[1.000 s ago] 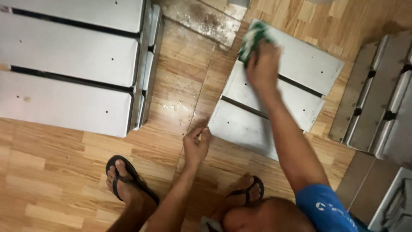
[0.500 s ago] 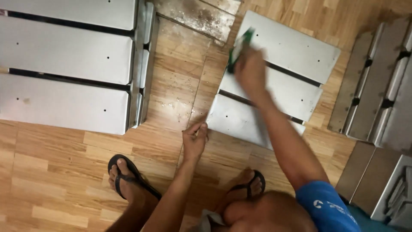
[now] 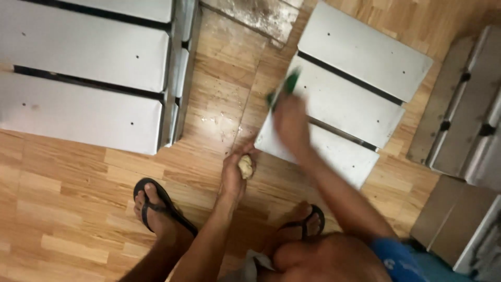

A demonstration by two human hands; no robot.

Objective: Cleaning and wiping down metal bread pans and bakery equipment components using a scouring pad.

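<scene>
A wooden floor (image 3: 78,198) of warm plank pattern is filling most of the head view, with a duller, speckled patch running up the middle. To the left, a large set of pale grey metal panels (image 3: 83,109) is lying flat on the floor, divided by dark gaps and dotted with small holes. A second, smaller set of three grey panels (image 3: 360,62) is lying at an angle in the upper middle, and its near corner is sitting just beside the person's hands. More grey metal pieces (image 3: 459,109) are stacking up along the right edge.

The person is crouching, with two feet in black flip-flops: one sandal (image 3: 156,209) on the left and another (image 3: 305,224) lower in the middle, both planted on the floor. A blue garment (image 3: 396,261) is showing at the bottom right.

The right hand (image 3: 289,122) is blurring with motion over the angled panels, its fingers closing around a green scrubbing pad (image 3: 284,86) that is sticking out beyond the knuckles and lying against the middle panel. The left hand (image 3: 235,175) is resting down at the floor, right at the near corner of the lowest panel, with its fingers curling together around a small pale lump (image 3: 246,166); what that lump is cannot be told.
</scene>
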